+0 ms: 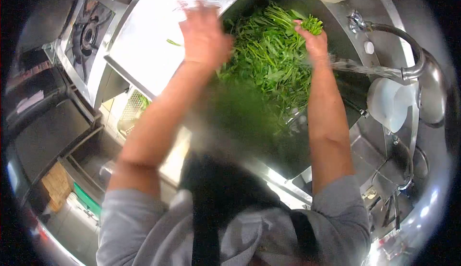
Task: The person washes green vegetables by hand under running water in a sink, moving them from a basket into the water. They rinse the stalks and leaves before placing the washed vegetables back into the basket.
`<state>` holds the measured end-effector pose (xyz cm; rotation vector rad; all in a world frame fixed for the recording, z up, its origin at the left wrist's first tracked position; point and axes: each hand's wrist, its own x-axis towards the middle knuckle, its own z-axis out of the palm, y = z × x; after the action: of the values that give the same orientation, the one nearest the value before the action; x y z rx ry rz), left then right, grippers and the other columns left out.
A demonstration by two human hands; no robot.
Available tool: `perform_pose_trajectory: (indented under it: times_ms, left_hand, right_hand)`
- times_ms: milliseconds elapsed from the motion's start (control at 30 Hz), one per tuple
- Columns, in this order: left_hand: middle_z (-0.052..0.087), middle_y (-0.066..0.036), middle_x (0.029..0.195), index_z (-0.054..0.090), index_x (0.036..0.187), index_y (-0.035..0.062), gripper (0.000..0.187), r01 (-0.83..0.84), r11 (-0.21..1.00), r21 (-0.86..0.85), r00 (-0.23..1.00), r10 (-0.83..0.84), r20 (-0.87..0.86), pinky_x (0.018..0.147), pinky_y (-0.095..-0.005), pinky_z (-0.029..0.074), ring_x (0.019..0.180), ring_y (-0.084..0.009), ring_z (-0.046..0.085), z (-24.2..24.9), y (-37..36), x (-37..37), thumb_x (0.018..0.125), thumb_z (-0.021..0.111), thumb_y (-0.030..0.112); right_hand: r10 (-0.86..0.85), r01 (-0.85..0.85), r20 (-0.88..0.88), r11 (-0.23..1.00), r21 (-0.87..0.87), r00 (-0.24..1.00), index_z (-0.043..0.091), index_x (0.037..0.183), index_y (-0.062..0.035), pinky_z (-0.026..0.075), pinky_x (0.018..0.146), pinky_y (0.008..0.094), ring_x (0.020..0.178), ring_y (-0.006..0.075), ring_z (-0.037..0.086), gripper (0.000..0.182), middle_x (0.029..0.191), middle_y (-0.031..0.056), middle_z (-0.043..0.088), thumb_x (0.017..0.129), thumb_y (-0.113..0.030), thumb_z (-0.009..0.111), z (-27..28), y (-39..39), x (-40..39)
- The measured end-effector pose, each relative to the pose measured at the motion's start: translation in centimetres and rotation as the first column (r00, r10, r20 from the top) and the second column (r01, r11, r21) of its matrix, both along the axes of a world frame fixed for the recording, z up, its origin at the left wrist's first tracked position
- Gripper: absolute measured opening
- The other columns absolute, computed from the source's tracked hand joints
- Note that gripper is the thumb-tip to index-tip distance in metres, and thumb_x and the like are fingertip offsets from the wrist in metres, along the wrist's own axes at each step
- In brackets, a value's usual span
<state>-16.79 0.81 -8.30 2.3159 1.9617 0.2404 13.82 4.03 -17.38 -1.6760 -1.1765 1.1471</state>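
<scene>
My right hand (314, 40) is closed around a bunch of green stems (312, 25), their cut ends pointing right. Around and below it a large heap of leafy greens (273, 69) fills the metal sink (348, 76). Water (365, 68) runs from the curved faucet (412, 71) towards my right wrist. My left hand (204, 35), blurred by motion, is over the edge between the steel counter (149, 30) and the sink, with its fingers stretched out. Beside its fingertips is a small reddish thing (181, 6), too blurred to name.
One loose green stem (174, 42) lies on the counter. A gas burner (89, 34) is at the far left, and a plastic basket (134, 111) with some greens stands below the counter. At the right are a translucent plastic container (390, 102) and a second basin (367, 151).
</scene>
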Motion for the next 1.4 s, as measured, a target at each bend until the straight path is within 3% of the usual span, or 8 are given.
perform_pose_trajectory:
  times_ms: [133, 300, 667, 933, 1000, 1067, 1267, 1400]
  left_hand:
    - [0.009, -0.019, 0.158, 0.014, 0.152, 0.0024, 0.077, 0.468, 0.877, -0.109, 0.874, -0.442, 0.2, 0.118, -0.0501, 0.003, 0.147, -0.0367, 0.003, -3.2, 0.0, 11.1, 0.083, 0.049, 0.007]
    - [0.0, -0.004, 0.161, 0.002, 0.155, 0.018, 0.08, 0.465, 0.867, -0.178, 0.876, -0.422, 0.235, 0.118, -0.0514, 0.002, 0.148, -0.032, 0.0, -13.8, 4.6, 16.2, 0.09, 0.047, 0.007]
    - [-0.008, 0.007, 0.159, -0.001, 0.153, 0.0279, 0.075, 0.355, 0.733, -0.58, 0.903, -0.429, 0.012, 0.121, -0.0555, 0.001, 0.147, -0.0268, -0.006, -16.9, 6.6, 16.0, 0.095, 0.039, 0.002]
    - [0.006, -0.013, 0.159, 0.013, 0.154, 0.0218, 0.084, 0.407, 0.766, -0.497, 0.904, -0.258, 0.342, 0.119, -0.0512, 0.009, 0.146, -0.0361, 0.003, -5.0, 5.1, 15.4, 0.089, 0.064, 0.037]
    - [0.014, -0.017, 0.158, 0.017, 0.153, 0.0155, 0.09, 0.68, 0.566, -0.465, 0.389, 0.259, 0.884, 0.117, -0.0471, 0.018, 0.145, -0.0358, 0.016, 0.4, 3.8, 15.0, 0.084, 0.069, 0.044]
    - [0.021, -0.012, 0.157, 0.018, 0.153, 0.0209, 0.092, 0.776, 0.574, -0.26, 0.075, 0.325, 0.943, 0.114, -0.051, 0.023, 0.143, -0.0354, 0.022, -0.3, 2.5, 16.4, 0.081, 0.067, 0.053]
    - [0.028, -0.023, 0.151, 0.014, 0.15, -0.0002, 0.107, 0.776, 0.507, -0.377, 0.06, 0.535, 0.843, 0.113, -0.0456, 0.026, 0.138, -0.0371, 0.03, 4.4, -1.8, 15.3, 0.078, 0.07, 0.056]
    - [0.041, -0.027, 0.14, 0.024, 0.142, -0.013, 0.109, 0.644, 0.533, -0.549, 0.332, 0.452, 0.828, 0.108, -0.0449, 0.034, 0.13, -0.0319, 0.043, 8.2, -3.7, 15.2, 0.072, 0.079, 0.048]
  right_hand:
    - [-0.175, 0.175, -0.059, 0.985, -0.001, 0.983, 0.071, 0.103, -0.0026, 0.044, 0.087, 0.0295, 0.095, 0.0148, 0.061, 0.029, 0.101, 0.0033, 0.069, 0.079, -0.017, 0.073, -0.9, -1.1, -0.2]
    - [-0.331, 0.334, -0.087, 0.942, 0.024, 0.94, 0.069, 0.106, -0.003, 0.047, 0.086, 0.0323, 0.094, 0.0193, 0.063, 0.039, 0.109, 0.0076, 0.068, 0.075, -0.023, 0.079, -3.0, -4.5, 1.6]
    - [-0.365, 0.433, -0.299, 0.878, 0.203, 0.882, 0.06, 0.1, -0.0031, 0.044, 0.093, 0.0403, 0.097, 0.0239, 0.064, 0.022, 0.099, 0.0124, 0.067, 0.08, -0.005, 0.071, 9.8, -16.1, 3.1]
    - [-0.343, 0.37, -0.392, 0.929, -0.008, 0.854, 0.061, 0.102, -0.0007, 0.05, 0.082, 0.0328, 0.087, 0.021, 0.066, 0.023, 0.096, 0.0113, 0.07, 0.081, -0.003, 0.069, 11.8, -15.0, 3.6]
    - [-0.169, 0.184, -0.5, 0.983, -0.02, 0.85, 0.058, 0.107, 0.001, 0.053, 0.082, 0.0377, 0.095, 0.0248, 0.065, 0.026, 0.099, 0.014, 0.068, 0.083, -0.005, 0.067, 11.8, -12.9, 3.3]
    - [-0.162, 0.183, -0.511, 0.983, -0.009, 0.844, 0.058, 0.11, 0.0018, 0.052, 0.083, 0.0372, 0.095, 0.024, 0.065, 0.031, 0.101, 0.013, 0.068, 0.083, -0.009, 0.068, 13.5, -10.8, 1.8]
    - [-0.039, 0.037, -0.084, 0.999, -0.022, 0.996, 0.057, 0.125, 0.0014, 0.047, 0.09, 0.0355, 0.105, 0.0269, 0.061, 0.064, 0.12, 0.0172, 0.062, 0.077, -0.037, 0.075, 17.0, -7.2, 1.4]
    - [-0.01, 0.032, 0.14, 0.986, -0.163, 0.99, 0.046, 0.136, 0.0018, 0.041, 0.099, 0.0397, 0.11, 0.0297, 0.057, 0.075, 0.131, 0.0213, 0.053, 0.087, -0.054, 0.058, 17.6, -8.2, 1.7]
